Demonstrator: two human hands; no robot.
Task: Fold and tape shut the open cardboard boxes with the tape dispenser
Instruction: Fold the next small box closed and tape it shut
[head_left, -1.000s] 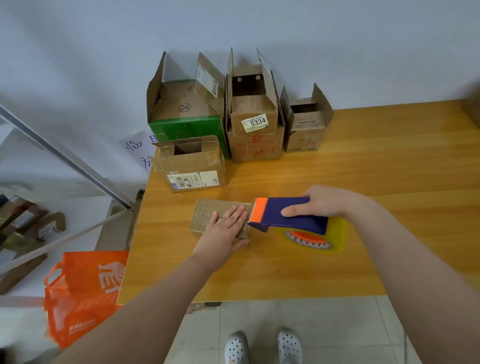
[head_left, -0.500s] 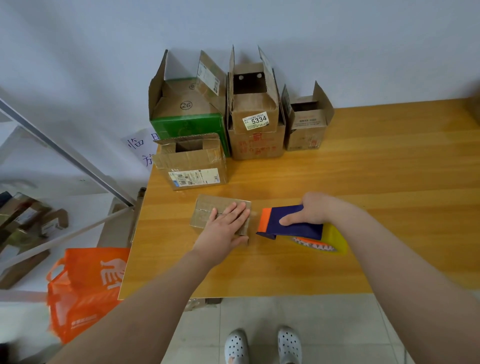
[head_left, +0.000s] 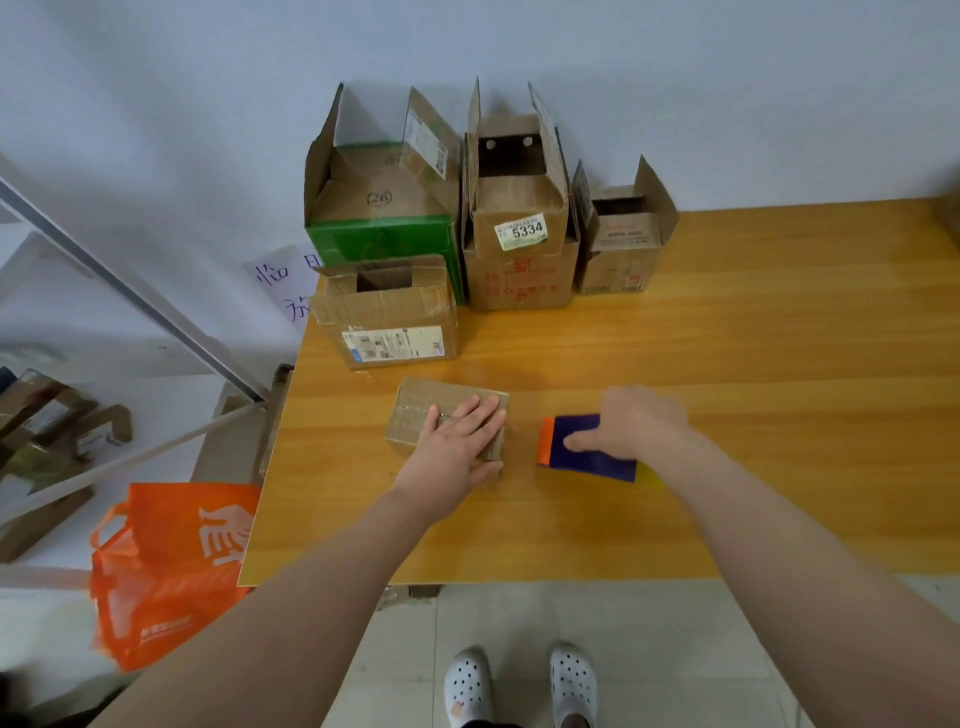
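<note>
A small flat cardboard box (head_left: 422, 413) lies closed on the wooden table (head_left: 727, 364), near its left front. My left hand (head_left: 457, 447) rests flat on the box's right part with straight fingers. To the right, the blue and orange tape dispenser (head_left: 587, 452) sits low on the table, a gap away from the box. My right hand (head_left: 636, 423) grips it from above; the hand is blurred. Several open cardboard boxes stand behind: a medium one (head_left: 387, 325), a green-sided one (head_left: 382, 208), a tall one labelled 5334 (head_left: 519, 218), a small one (head_left: 626, 234).
The table's left edge runs just left of the flat box; its front edge is near my arms. An orange bag (head_left: 171, 566) sits on the floor at the left, with more cartons (head_left: 57, 431) beyond a glass panel. The white wall stands behind the boxes.
My right hand has drawn the tape dispenser rightwards away from the flat box and tipped it lower onto the table. My left hand stays flat on the box.
</note>
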